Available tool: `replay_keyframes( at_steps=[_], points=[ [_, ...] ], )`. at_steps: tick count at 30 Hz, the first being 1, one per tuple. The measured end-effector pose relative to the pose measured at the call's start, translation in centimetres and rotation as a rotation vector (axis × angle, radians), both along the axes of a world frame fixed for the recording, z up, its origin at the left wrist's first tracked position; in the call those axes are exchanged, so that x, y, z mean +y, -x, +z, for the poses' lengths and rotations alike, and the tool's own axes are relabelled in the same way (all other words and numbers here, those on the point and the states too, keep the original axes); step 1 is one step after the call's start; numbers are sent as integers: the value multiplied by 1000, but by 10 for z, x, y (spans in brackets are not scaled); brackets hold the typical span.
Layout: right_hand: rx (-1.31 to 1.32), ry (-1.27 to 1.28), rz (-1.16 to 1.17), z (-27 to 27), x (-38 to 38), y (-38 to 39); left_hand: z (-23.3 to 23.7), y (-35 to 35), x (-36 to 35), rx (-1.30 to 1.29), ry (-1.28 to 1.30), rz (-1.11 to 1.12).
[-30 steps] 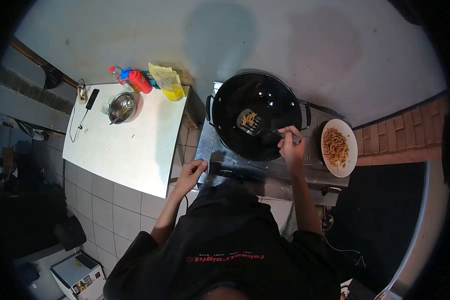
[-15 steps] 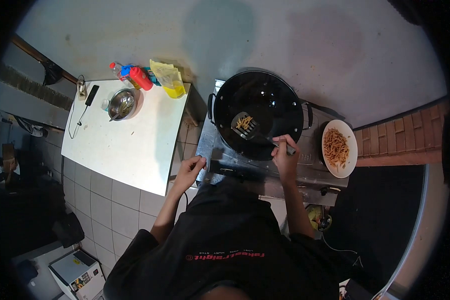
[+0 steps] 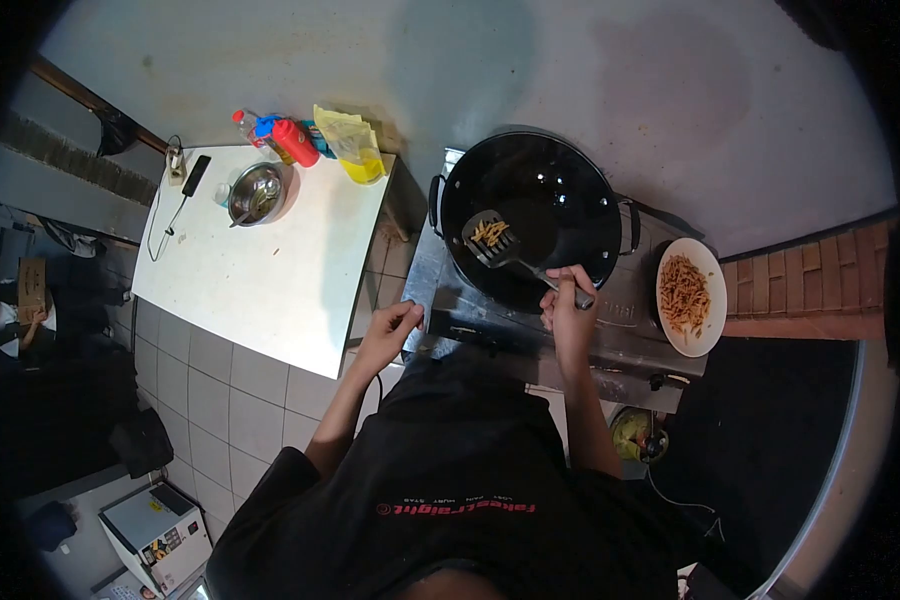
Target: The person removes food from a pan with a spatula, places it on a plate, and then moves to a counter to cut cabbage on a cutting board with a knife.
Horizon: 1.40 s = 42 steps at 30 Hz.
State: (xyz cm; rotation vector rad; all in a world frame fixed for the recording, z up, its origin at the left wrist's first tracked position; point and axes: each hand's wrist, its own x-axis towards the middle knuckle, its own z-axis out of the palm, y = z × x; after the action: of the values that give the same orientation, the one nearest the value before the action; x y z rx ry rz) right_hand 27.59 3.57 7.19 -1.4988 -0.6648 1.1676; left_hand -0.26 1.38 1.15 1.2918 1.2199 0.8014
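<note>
My right hand (image 3: pixel 571 300) is closed around the handle of a slotted spatula (image 3: pixel 515 252). The spatula's head carries a small heap of yellow-brown fried strips (image 3: pixel 489 234) and is over the near-left part of a large black wok (image 3: pixel 560 185). The wok, with a loop handle on each side, sits on a metal stove (image 3: pixel 450 312). By the stove's left front edge, my left hand (image 3: pixel 392 335) is held with its fingers curled together, and nothing shows in them. To the wok's right, a white oval plate (image 3: pixel 714 325) holds a pile of similar, redder-brown strips (image 3: pixel 684 293).
On the white table (image 3: pixel 270 290) at left stand a metal bowl (image 3: pixel 257 193), a red squeeze bottle (image 3: pixel 295 142), a yellow pouch (image 3: pixel 355 150) and a black-handled tool (image 3: pixel 197 176). A gas cylinder (image 3: pixel 630 435) is below the stove. Another person's hand (image 3: pixel 38 318) holds a cardboard box at far left.
The whole view has shifted slightly, with the stove and table now a little further right. The spatula has moved slightly left within the wok, still carrying the strips. My left hand stays curled.
</note>
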Motion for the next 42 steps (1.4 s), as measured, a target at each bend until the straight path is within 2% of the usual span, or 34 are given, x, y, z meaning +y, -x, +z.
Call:
replay_keyframes(
  at_steps=[21, 24, 29, 42],
  points=[
    [-55, -90, 37, 3, -10, 8, -5, 3, -17, 45, -62, 50],
    [-62, -95, 49, 2, -12, 8, -1, 2, -20, 51, 22, 73],
    [-72, -119, 74, 0, -15, 6, -4, 0, -25, 93, -62, 94],
    [-65, -156, 123, -2, -19, -1, 0, -4, -44, 43, -33, 147]
  ],
)
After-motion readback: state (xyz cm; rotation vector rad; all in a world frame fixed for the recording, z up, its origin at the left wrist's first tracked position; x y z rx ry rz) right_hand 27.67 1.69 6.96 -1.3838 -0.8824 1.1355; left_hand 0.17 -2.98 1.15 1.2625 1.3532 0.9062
